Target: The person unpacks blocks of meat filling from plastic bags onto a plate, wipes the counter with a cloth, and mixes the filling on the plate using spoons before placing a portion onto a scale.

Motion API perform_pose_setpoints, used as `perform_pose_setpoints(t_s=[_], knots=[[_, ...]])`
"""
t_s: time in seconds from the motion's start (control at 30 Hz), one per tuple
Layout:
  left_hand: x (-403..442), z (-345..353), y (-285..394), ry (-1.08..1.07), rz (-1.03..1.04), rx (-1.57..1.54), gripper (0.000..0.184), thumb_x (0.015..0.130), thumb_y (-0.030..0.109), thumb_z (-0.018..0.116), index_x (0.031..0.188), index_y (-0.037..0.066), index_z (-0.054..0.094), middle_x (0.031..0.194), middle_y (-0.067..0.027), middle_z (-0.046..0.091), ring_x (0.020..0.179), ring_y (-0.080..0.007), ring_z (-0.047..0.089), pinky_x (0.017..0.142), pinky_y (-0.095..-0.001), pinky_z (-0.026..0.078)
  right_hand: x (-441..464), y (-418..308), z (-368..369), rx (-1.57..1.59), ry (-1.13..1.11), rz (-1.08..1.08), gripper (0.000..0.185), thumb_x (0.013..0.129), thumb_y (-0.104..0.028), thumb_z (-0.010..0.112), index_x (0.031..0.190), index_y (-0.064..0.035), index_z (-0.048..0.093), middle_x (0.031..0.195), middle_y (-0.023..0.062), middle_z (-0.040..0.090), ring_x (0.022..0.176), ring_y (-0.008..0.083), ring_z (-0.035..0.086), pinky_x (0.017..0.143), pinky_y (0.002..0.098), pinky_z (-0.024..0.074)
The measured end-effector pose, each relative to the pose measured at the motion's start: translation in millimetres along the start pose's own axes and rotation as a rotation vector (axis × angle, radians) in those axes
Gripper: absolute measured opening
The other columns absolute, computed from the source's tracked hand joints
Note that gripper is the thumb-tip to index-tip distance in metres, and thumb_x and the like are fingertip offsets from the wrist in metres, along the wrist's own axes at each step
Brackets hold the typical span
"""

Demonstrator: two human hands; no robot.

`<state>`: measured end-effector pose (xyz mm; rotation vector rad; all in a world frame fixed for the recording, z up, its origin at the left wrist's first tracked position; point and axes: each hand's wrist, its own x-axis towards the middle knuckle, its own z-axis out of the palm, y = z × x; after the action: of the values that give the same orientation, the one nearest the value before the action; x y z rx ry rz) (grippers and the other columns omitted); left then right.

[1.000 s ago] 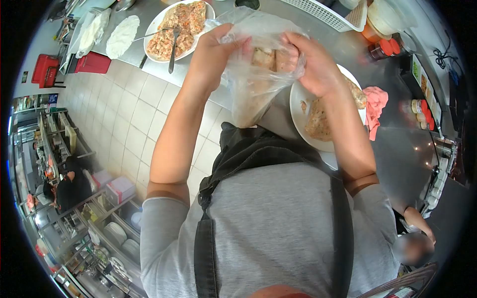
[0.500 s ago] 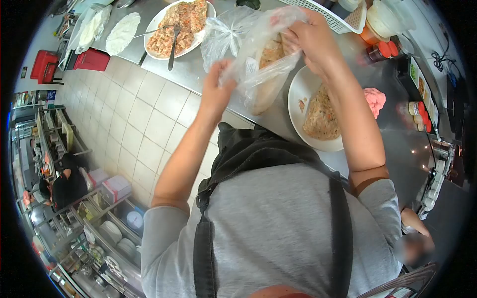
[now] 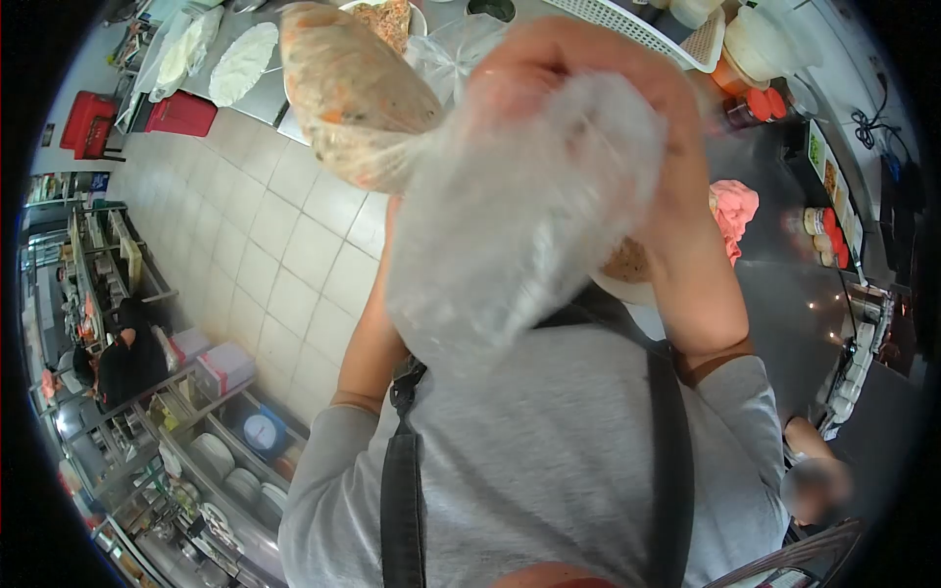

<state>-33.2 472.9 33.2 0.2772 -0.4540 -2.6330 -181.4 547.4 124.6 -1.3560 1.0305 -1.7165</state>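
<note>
- Clear plastic bag stretches below and to the left of the right hand, its loose film spread in front of that hand's fingers.
- The right hand is closed, fingers curled into the bag's film; glare and blur hide the exact pinch.
- The left hand is hidden behind the bag, so I cannot tell its grip; its forearm rises toward the bag's underside.
- Pale food flecked with orange sits bunched inside the bag's far end, up and left of the right hand, raised and tilted. The film narrows beside it, so the filling looks gathered apart from the loose part.
- Just left of the right hand, beyond the raised bag, lies another bunched plastic bag; farther left is a plate of minced filling.
- Under the right forearm, a second plate bears a brownish lump, with a pink cloth to its right.
</note>
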Motion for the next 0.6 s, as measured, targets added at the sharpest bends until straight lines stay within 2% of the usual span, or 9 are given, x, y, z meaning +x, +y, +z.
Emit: perform_pose_setpoints(t_s=[0.07, 0.1, 0.13, 0.17, 0.2, 0.3, 0.4, 0.47, 0.6], knots=[[8.8, -36.1, 4.3, 0.025, 0.073, 0.018, 0.08, 0.091, 0.042, 0.061, 0.152, 0.01, 0.02, 0.151, -0.016, 0.034, 0.132, -0.0313, 0.045, 0.111, -0.0487, 0.038, -0.1, -18.4, -5.1, -0.445, -0.073, -0.114, 0.012, 0.085, -0.001, 0.062, 0.096, -0.004, 0.063, 0.115, 0.0129, 0.06, 0.119, 0.0244, 0.053, 0.099, 0.0397, 0.0449], [15.8, -84.3, 8.2, 0.039, 0.115, -0.098, 0.082, 0.088, 0.034, 0.069, 0.151, 0.011, 0.022, 0.149, -0.0137, 0.038, 0.132, -0.0268, 0.046, 0.111, -0.0435, 0.04, 0.1, -14.7, -4.2, -0.453, -0.065, -0.116, 0.012, 0.085, -0.001, 0.062, 0.096, -0.004, 0.063, 0.115, 0.0129, 0.06, 0.119, 0.0244, 0.053, 0.099, 0.0397, 0.0449], [16.7, -83.7, 15.0, 0.031, 0.108, -0.097, 0.082, 0.088, 0.034, 0.069, 0.151, 0.011, 0.022, 0.149, -0.0137, 0.038, 0.132, -0.0268, 0.046, 0.111, -0.0435, 0.04, 1.5, -4.2, -2.2, -0.182, -0.022, -0.151, 0.007, 0.086, -0.004, 0.064, 0.093, -0.0041, 0.062, 0.117, 0.012, 0.057, 0.125, 0.0259, 0.049, 0.104, 0.0422, 0.0389], [17.9, -80.6, 21.6, 0.037, 0.313, 0.115, 0.086, 0.083, 0.027, 0.074, 0.15, 0.013, 0.023, 0.147, -0.0116, 0.039, 0.132, -0.0262, 0.045, 0.11, -0.0433, 0.04, 2.6, 6.6, -3.2, 0.091, 0.018, -0.186, 0.006, 0.087, -0.008, 0.065, 0.089, -0.0042, 0.061, 0.119, 0.0111, 0.055, 0.13, 0.0273, 0.044, 0.11, 0.0446, 0.0328], [19.2, -76.9, 27.2, 0.042, 0.52, 0.328, 0.09, 0.079, 0.019, 0.08, 0.15, 0.014, 0.025, 0.146, -0.0095, 0.041, 0.132, -0.0256, 0.045, 0.109, -0.0432, 0.041, 3.3, 17.8, -10.5, 0.087, 0.021, -0.191, 0.006, 0.087, -0.008, 0.065, 0.089, -0.0042, 0.061, 0.119, 0.0111, 0.055, 0.13, 0.0273, 0.044, 0.11, 0.0446, 0.0328], [13.9, -66.6, 35.9, 0.069, 0.573, 0.433, 0.093, 0.075, 0.015, 0.083, 0.148, 0.016, 0.026, 0.145, -0.0082, 0.04, 0.133, -0.0252, 0.043, 0.109, -0.0422, 0.041, 3.6, 37.3, -22.1, 0.101, -0.082, -0.239, 0.01, 0.089, -0.012, 0.065, 0.089, -0.004, 0.06, 0.112, 0.0108, 0.057, 0.131, 0.0289, 0.043, 0.113, 0.0459, 0.028], [8.2, -59.3, 44.9, 0.107, 0.655, 0.553, 0.092, 0.074, 0.015, 0.083, 0.147, 0.015, 0.025, 0.144, -0.0073, 0.04, 0.132, -0.0258, 0.043, 0.109, -0.0409, 0.041, 9.8, 41.5, -14.9, 0.209, 0.087, -0.372, 0.012, 0.091, -0.014, 0.064, 0.095, -0.0036, 0.06, 0.107, 0.0105, 0.061, 0.121, 0.0262, 0.052, 0.108, 0.0425, 0.0361], [6.8, -49.7, 44.8, 0.141, 0.677, 0.553, 0.093, 0.074, 0.015, 0.083, 0.146, 0.015, 0.025, 0.142, -0.0071, 0.041, 0.131, -0.0255, 0.043, 0.108, -0.0405, 0.042, 17.9, 44.4, -21.0, -0.118, 0.067, -0.642, 0.017, 0.081, -0.012, 0.073, 0.094, -0.0027, 0.066, 0.105, 0.0109, 0.064, 0.103, 0.0237, 0.061, 0.09, 0.0349, 0.0474], [7.9, -44.2, 38.0, 0.222, 0.786, 0.552, 0.088, 0.077, 0.014, 0.081, 0.145, 0.015, 0.026, 0.139, -0.0064, 0.043, 0.13, -0.0241, 0.044, 0.107, -0.0399, 0.042, 14.8, 44.4, -29.7, -0.218, 0.014, -0.603, 0.013, 0.083, -0.013, 0.07, 0.089, -0.0017, 0.066, 0.104, 0.0116, 0.063, 0.102, 0.0239, 0.061, 0.088, 0.0357, 0.0477]])
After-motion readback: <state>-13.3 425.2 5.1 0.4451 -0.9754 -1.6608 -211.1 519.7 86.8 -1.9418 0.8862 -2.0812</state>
